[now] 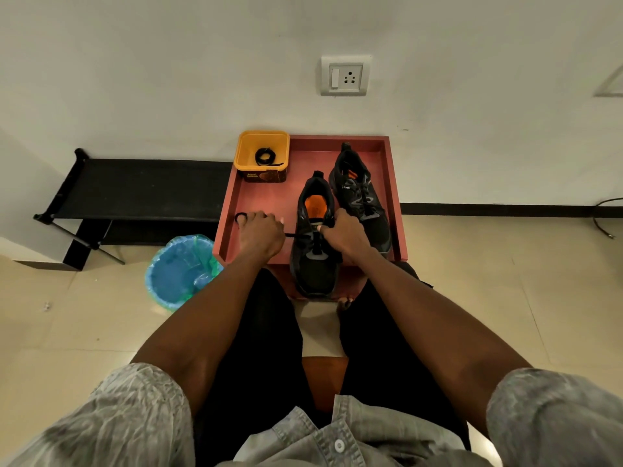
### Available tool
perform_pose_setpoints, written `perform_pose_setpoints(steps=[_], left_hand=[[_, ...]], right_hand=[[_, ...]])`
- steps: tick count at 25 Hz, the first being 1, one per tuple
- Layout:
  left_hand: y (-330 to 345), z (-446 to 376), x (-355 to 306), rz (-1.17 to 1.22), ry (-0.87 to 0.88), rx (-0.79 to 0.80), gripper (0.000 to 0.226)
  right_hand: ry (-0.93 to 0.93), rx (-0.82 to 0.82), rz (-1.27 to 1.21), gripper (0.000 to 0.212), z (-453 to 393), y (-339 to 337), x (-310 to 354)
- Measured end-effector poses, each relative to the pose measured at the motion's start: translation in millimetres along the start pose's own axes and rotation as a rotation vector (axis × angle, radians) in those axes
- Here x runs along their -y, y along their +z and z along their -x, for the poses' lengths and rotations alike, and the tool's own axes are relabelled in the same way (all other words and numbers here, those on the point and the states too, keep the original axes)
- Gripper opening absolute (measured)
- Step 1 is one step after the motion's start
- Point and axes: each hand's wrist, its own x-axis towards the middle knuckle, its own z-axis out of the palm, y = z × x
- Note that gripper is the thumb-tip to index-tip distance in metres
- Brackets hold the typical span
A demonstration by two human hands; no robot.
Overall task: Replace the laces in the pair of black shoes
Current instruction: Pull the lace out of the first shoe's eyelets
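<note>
1. Two black shoes on red worktop (266, 197); near shoe (315, 244), far shoe (362, 200) just beside.
2. Left hand (261, 235) fingers pinch lace (294, 235) pulled sideways.
3. Right hand (344, 235) fingers clamp near shoe's tongue.
4. Spare lace (265, 156) coiled inside yellow tub (242, 153).

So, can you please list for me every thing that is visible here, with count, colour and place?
shoes: 2, black with orange inside, on the tray; near one at the front, far one behind it to the right
lace: 1, black, runs from the near shoe to the left hand
tray: 1, red, against the wall
tub: 1, yellow, tray's back left corner
coiled lace: 1, black, in the tub
bin: 1, blue with green liner, floor, left of the tray
rack: 1, black, left by the wall
socket: 1, white, on the wall
left hand: pulls the lace
right hand: grips the near shoe
</note>
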Motion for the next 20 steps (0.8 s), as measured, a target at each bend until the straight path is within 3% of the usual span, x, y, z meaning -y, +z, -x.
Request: perform_pose_setpoints(steps=[2, 5, 11, 15, 20], left_hand=[[-0.8, -1.3, -12.2, 0.134, 0.021, -0.006, 0.042], [-4.9, -0.4, -44.0, 0.487, -0.094, 0.123, 0.045], [-1.2, -7.0, -51.3, 0.544, -0.081, 0.193, 0.036], [8.7, -9.7, -33.0, 0.642, -0.091, 0.251, 0.035], [38.9, -6.9, -17.7, 0.956, -0.274, 0.267, 0.023]], right_hand=[[-0.006, 0.004, 0.028, 0.038, -2.2, -3.0, 2.2], [-0.003, -0.009, 0.044, 0.035, -1.0, -2.0, 5.8], [-0.03, -0.014, 0.085, 0.028, -0.7, 4.8, 4.1], [-0.012, -0.027, -0.116, 0.027, -4.1, -4.2, -6.2], [0.156, 0.0, -0.489, 0.024, -4.5, -6.8, -23.0]])
